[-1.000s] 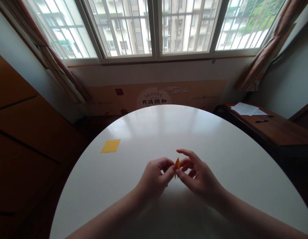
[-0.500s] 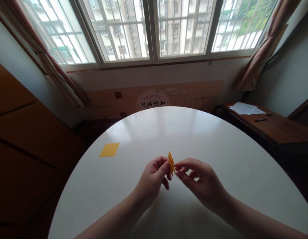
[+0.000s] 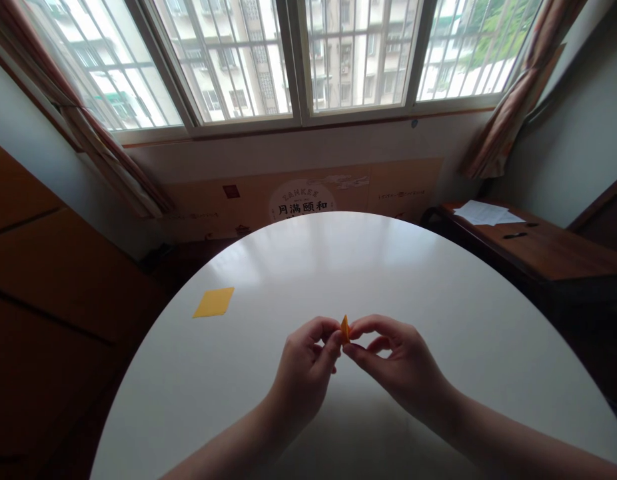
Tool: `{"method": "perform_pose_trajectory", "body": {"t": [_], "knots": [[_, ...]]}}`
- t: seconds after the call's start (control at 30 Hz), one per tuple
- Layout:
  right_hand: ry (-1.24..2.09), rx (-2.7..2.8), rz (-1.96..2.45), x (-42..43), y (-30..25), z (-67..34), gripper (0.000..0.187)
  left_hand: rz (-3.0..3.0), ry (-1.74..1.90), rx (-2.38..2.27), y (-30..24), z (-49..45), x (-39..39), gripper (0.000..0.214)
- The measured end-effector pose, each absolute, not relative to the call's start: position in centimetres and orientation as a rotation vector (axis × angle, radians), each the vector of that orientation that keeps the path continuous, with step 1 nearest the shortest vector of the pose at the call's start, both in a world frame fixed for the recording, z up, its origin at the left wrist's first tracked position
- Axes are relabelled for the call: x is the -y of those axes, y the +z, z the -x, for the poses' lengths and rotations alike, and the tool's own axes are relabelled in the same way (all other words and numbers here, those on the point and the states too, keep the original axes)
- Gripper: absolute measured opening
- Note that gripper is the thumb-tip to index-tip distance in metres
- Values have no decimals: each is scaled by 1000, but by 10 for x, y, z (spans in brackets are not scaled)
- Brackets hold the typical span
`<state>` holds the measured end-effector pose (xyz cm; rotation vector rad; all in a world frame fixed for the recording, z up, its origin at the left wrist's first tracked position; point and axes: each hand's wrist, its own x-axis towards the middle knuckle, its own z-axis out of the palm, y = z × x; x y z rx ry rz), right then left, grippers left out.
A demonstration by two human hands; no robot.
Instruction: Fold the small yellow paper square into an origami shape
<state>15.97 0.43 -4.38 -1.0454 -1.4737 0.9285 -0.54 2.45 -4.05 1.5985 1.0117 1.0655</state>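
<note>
A small folded piece of yellow-orange paper [image 3: 345,328] is held upright above the white round table [image 3: 438,373]. My left hand [image 3: 311,357] pinches it from the left between thumb and fingers. From the right, my right hand [image 3: 396,347] grips its edge with thumb and forefinger, the other fingers curled. The fingertips hide much of the paper's lower part. To the left on the table lies a flat yellow square of paper [image 3: 214,303].
A brown wooden desk [image 3: 563,250] with white sheets [image 3: 483,213] stands at the right, beyond the table's edge. Behind the table a printed cardboard panel [image 3: 248,200] leans below the barred windows [image 3: 358,60]. A wooden cabinet [image 3: 43,287] is at the left.
My right thumb and forefinger have closed on the folded paper, which has turned and shows narrower now. The flat square sits slightly further left in view as the camera shifted.
</note>
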Motion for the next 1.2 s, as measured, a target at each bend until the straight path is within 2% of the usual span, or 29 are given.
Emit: {"method": "perform_pose_trajectory", "body": {"t": [0.27,0.6,1.2], "knots": [[967,1369,1046,-4,-43,-160,16,-1659,1098,-1033,-35,6,-21,23],[982,1407,976,-4,-41,-160,12,-1685,1108,-1055,-35,7,-21,24],[1239,1173,955,-8,-41,-161,17,-1844,1122,-1079,-32,6,-20,11]]}}
